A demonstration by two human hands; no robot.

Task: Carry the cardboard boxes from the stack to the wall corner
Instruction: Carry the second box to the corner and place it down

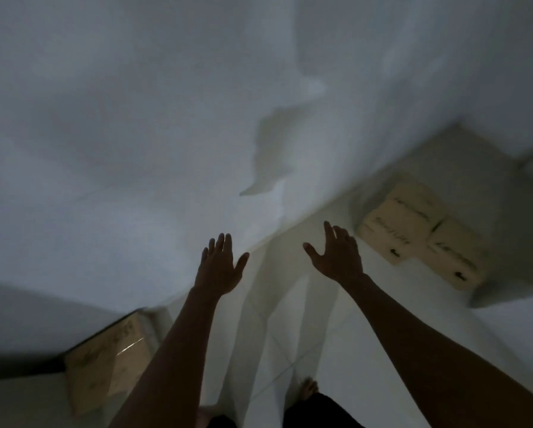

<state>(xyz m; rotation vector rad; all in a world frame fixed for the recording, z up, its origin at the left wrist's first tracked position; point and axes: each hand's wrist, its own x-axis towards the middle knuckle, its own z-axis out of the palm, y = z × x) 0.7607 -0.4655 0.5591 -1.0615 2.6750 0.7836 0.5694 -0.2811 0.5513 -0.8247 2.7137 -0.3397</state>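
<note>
Left hand (220, 267) and right hand (336, 254) reach out, fingers spread, empty.

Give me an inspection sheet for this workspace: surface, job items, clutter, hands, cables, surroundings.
Surface: pale tiled floor, dim light, picture blurred.
Job's things: two cardboard boxes side by side on the floor at the right, near the foot of the wall; another cardboard box at lower left against the wall.
Clutter: nothing seen.
Hands: left hand and right hand both open, fingers spread, stretched forward, holding nothing.
Cables: nothing seen.
Surroundings: white wall with a patch of flaking paint; a bare foot on the floor below.
</note>
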